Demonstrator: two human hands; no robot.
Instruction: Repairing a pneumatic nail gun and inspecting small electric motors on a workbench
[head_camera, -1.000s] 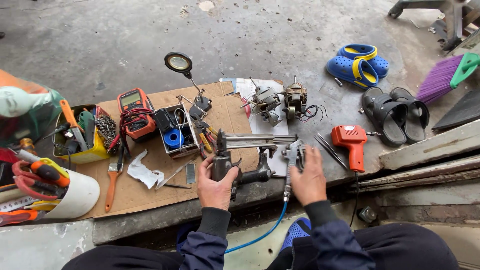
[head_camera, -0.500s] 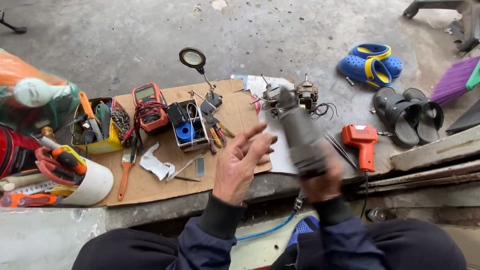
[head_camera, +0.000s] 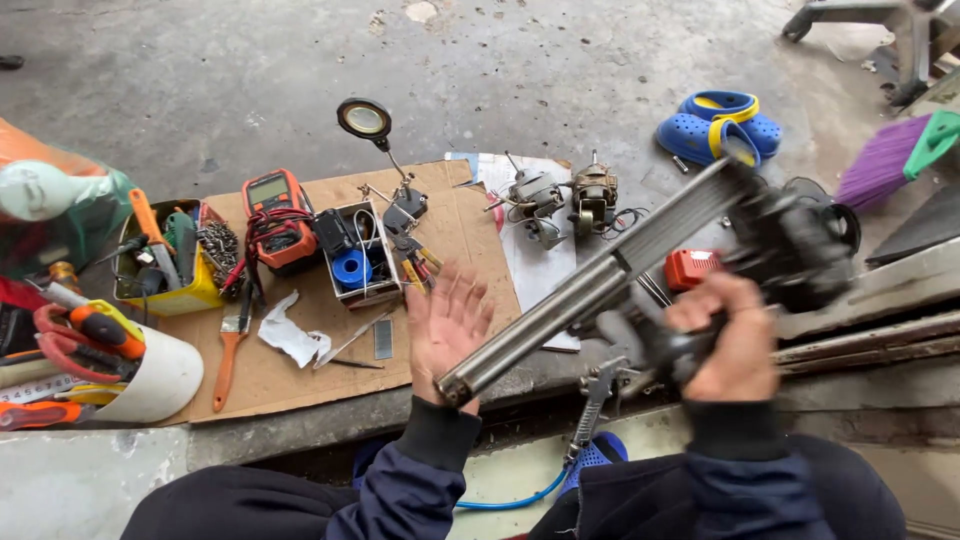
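The right hand (head_camera: 735, 335) gripped the nail gun (head_camera: 640, 265) by its handle, raised and tilted above the cardboard (head_camera: 300, 375) on the floor. The left hand (head_camera: 445, 325) was empty, palm spread beside the magazine's lower end. Step judged: inspection of the gun; steadying the magazine appeared needed next.

nail gun (head_camera: 640, 270) motion-blurred, broom (head_camera: 895, 160) cut off

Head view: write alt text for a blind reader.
The right hand grips a grey nail gun, blurred, tilted over a cluttered cardboard sheet. The open left hand touches its long magazine's end.
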